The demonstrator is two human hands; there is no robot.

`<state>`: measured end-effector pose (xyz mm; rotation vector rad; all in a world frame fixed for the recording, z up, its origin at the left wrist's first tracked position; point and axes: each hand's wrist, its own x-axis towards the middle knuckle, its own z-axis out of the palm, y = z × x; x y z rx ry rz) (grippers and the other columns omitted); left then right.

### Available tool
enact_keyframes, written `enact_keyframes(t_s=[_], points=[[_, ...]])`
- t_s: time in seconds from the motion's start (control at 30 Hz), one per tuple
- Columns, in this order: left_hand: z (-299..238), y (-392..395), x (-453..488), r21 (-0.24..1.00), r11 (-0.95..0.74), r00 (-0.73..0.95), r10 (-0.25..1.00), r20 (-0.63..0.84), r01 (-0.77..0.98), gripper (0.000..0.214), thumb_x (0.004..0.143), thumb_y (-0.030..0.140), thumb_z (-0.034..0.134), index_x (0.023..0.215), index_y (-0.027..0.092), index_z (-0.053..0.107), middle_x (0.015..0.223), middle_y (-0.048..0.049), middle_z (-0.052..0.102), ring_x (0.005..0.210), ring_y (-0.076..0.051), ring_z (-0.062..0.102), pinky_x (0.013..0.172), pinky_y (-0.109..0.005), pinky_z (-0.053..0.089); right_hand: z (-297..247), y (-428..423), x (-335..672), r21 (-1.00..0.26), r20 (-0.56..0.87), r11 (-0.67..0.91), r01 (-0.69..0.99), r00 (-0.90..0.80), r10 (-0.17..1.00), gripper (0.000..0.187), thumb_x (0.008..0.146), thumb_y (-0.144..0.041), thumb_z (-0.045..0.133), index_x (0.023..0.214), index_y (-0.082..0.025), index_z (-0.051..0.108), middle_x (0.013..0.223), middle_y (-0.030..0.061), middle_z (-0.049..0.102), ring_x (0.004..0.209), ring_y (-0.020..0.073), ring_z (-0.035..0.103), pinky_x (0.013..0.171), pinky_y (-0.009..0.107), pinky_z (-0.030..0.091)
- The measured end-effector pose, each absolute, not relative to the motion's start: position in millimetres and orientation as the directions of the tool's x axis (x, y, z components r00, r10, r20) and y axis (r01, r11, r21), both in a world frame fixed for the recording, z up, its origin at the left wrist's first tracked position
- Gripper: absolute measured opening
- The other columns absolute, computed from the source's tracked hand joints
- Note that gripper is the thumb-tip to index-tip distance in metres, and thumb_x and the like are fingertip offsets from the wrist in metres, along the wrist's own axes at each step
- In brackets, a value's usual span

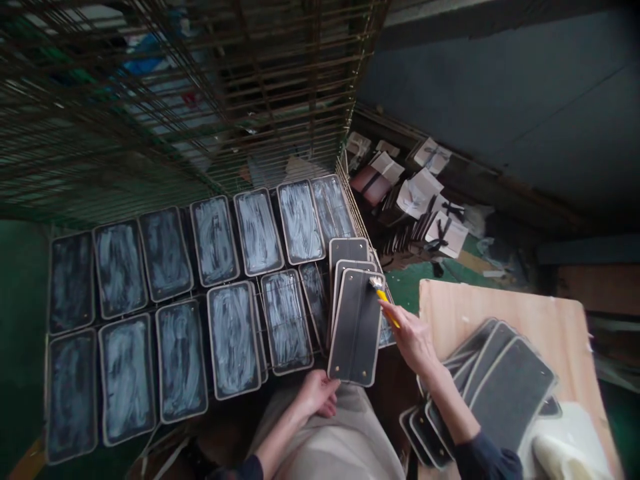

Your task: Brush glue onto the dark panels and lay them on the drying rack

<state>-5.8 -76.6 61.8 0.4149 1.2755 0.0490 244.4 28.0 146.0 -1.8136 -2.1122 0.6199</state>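
on the wire rack [357, 215], white-smeared panels [233, 340] lie in two rows; a dark stack [349, 249] overlaps those at the right end. beyond lie tied bundles [419, 193]; at right, a wooden tabletop [545, 312] bears fanned panels [513, 383], partly screened by the right forearm [451, 402]. the right hand [414, 339], angled up and leftward, grips a yellow-handled brush [389, 310], its bristles at the upper right corner of the stack's top panel [355, 327]. the left hand [320, 393], fingers curled, lies at that panel's lower left corner; whether it pinches the edge cannot be told.
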Motion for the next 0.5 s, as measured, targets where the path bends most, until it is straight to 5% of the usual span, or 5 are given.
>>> enact_keyframes(t_s=[0.27,0.4,0.5], points=[[65.0,-84.6,-2.9,0.244,0.963,0.368,0.269,-0.89,-0.114,0.045,0.068,0.054,0.071,0.073,0.014,0.05,0.061,-0.007,0.067,0.05,-0.017,0.065,0.045,-0.023,0.047,152.1,-36.0,223.2,-0.548,-0.147,0.067,0.834,-0.175,0.973,0.031,0.097,-0.025,0.038,0.125,-0.022,0.05,0.101,0.0066,0.067,0.081,0.0193,0.066,0.07,0.032,0.055],[75.9,-83.1,-6.3,0.306,0.944,0.346,0.33,-0.878,-0.124,0.044,0.069,0.054,0.07,0.075,0.014,0.05,0.064,-0.0067,0.068,0.052,-0.017,0.066,0.047,-0.024,0.049,162.9,-13.7,225.2,-0.618,-0.108,0.044,0.785,-0.141,0.984,0.029,0.097,-0.026,0.038,0.124,-0.023,0.05,0.108,0.0066,0.065,0.09,0.0184,0.065,0.076,0.03,0.054],[81.1,-78.3,-6.0,0.357,0.917,0.301,0.396,-0.867,-0.179,0.04,0.073,0.049,0.069,0.079,0.014,0.051,0.069,-0.0071,0.069,0.056,-0.017,0.067,0.05,-0.025,0.051,156.9,15.6,233.1,-0.549,-0.052,0.097,0.83,-0.15,0.987,0.03,0.097,-0.026,0.039,0.124,-0.023,0.051,0.111,0.0072,0.064,0.092,0.02,0.064,0.076,0.032,0.052]])
